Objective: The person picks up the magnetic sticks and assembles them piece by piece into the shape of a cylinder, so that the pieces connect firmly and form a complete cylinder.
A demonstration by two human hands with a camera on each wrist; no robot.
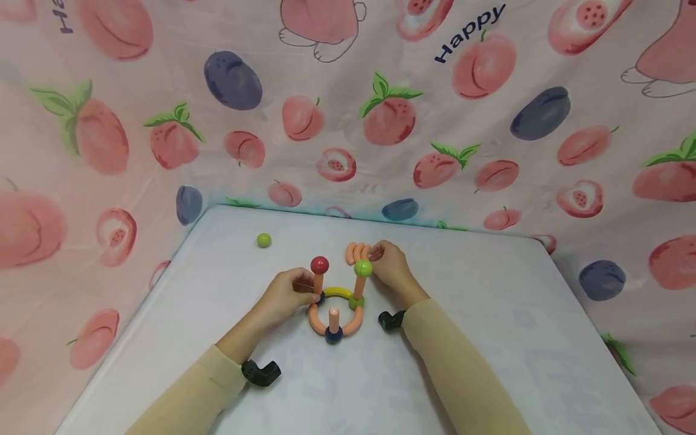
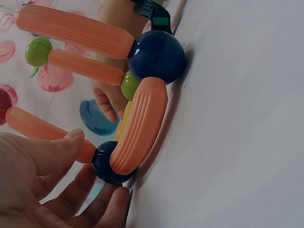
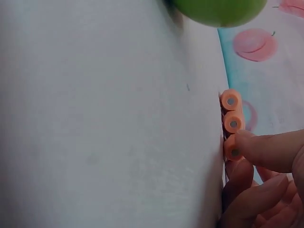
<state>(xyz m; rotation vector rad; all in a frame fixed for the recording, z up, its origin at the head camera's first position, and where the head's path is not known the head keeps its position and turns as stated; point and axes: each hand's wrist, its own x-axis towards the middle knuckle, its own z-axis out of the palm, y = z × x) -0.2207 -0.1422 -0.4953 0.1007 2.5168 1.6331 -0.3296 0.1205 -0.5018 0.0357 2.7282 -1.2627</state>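
Observation:
A toy frame of magnetic rods and balls stands on the table. Its ring has curved orange rods (image 2: 142, 126), a curved yellow rod (image 1: 338, 292), dark blue balls (image 1: 333, 336) and a green ball (image 1: 356, 301). Three straight orange rods rise from it; one carries a red ball (image 1: 319, 264), another a light green ball (image 1: 363, 268). My left hand (image 1: 284, 295) pinches the upright rod under the red ball, fingers beside the blue ball at its base. Beyond the frame, my right hand (image 1: 391, 269) pinches the nearest of several loose curved orange rods (image 3: 232, 122) lying side by side.
A loose green ball (image 1: 263, 240) sits at the back left of the white table (image 1: 467, 290). Fruit-patterned cloth (image 1: 337, 121) hangs along the back and sides. Black wrist cameras (image 1: 262, 373) are strapped to both forearms.

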